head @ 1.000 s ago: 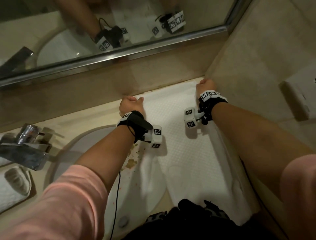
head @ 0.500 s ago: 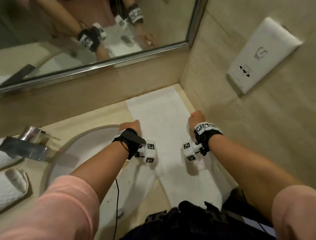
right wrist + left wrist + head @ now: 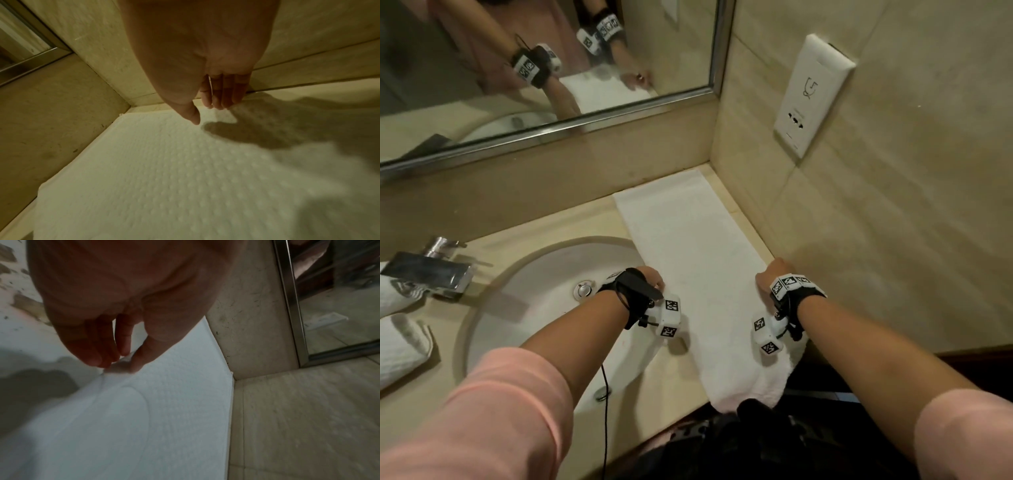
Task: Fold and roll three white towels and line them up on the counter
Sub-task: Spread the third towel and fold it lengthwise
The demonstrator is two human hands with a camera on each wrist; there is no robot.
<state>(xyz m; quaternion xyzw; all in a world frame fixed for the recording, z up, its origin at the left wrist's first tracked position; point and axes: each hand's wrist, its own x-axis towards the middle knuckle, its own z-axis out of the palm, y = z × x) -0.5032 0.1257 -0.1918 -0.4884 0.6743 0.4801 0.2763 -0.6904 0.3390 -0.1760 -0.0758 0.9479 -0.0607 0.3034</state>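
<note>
A long white towel (image 3: 688, 246), folded into a narrow strip, lies on the counter (image 3: 571, 222) from the back right corner to the front edge, where its near end hangs over. My left hand (image 3: 652, 279) is at the strip's left edge, beside the sink. In the left wrist view its fingers and thumb (image 3: 121, 363) pinch that edge of the towel (image 3: 164, 402). My right hand (image 3: 774, 274) is at the right edge, close to the side wall. In the right wrist view its straight fingers (image 3: 220, 104) touch the towel (image 3: 185, 178) and the thumb stands apart.
A white sink (image 3: 534, 291) with a chrome faucet (image 3: 431, 270) sits left of the towel. Two rolled white towels (image 3: 400, 349) lie at the far left. A mirror (image 3: 551, 51) runs along the back wall, and a white socket panel (image 3: 811, 96) hangs on the right wall.
Both hands have drawn back from the towel's far end near the mirror wall to about its middle, along its two long edges. The towel now lies flat up to the corner.
</note>
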